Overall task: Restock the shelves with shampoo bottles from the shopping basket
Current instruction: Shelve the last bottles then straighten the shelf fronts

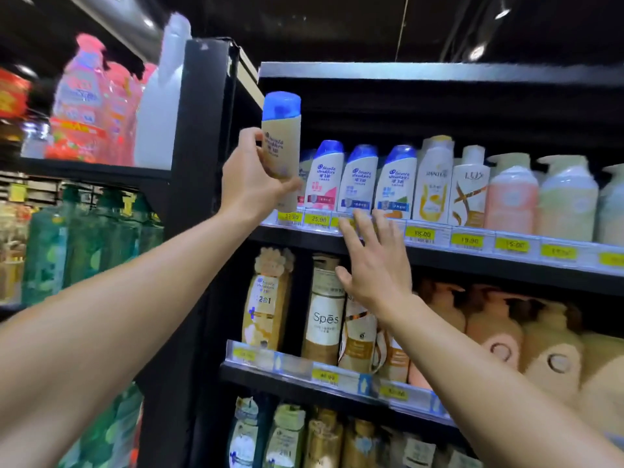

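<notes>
Left hand point(248, 184) gripping smooth beige bottle point(282, 146), rounded blue cap

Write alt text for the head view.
A left hand lifts a blue-capped beige shampoo bottle toward the top shelf beside similar bottles. The open right hand hovers before the shelf edge.

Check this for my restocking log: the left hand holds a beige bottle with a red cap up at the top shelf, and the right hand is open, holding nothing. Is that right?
One detail is wrong: the cap is blue, not red. The head view shows the left hand holding the beige bottle up at the top shelf, while the right hand is open, holding nothing.
</notes>
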The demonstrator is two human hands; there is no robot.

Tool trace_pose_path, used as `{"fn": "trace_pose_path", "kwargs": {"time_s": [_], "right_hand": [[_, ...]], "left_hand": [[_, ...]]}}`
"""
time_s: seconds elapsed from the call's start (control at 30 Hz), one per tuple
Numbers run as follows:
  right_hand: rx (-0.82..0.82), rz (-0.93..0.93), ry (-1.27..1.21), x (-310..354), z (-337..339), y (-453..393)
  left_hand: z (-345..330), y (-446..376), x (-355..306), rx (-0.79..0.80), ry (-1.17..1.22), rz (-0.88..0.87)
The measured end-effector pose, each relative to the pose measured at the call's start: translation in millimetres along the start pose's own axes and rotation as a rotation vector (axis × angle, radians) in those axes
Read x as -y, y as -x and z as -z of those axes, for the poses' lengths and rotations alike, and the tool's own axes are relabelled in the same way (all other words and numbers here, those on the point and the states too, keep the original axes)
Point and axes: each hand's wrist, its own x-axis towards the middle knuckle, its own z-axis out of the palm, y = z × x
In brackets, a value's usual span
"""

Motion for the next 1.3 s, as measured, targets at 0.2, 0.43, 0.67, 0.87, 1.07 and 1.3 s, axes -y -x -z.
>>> {"fn": "trace_pose_path", "kwargs": {"time_s": [0.2,0.43,0.67,0.87,1.07,1.3], "right_hand": [[-0.107,-0.021,0.012,1,-7,-1],[-0.132,-0.033,0.012,4,-9,-2],[-0.123,-0.045,-0.004,6,-7,-4],[-0.094,-0.047,0.011,7,-3,-5],[-0.059,-0.055,0.017,7,0,-5],[-0.076,-0.016,-0.080,7,13,-14]], "left_hand": [[-29,-30,10,-0.056,-0.039,-0.058],[-43,-43,36,0.116,-0.213,0.095],[-44,-48,46,0.234,-0.353,0.181],[-42,-45,44,0.285,-0.420,0.207],[-40,-39,45,0.272,-0.463,0.198],[-35,-39,49,0.229,-0.396,0.120]]}}
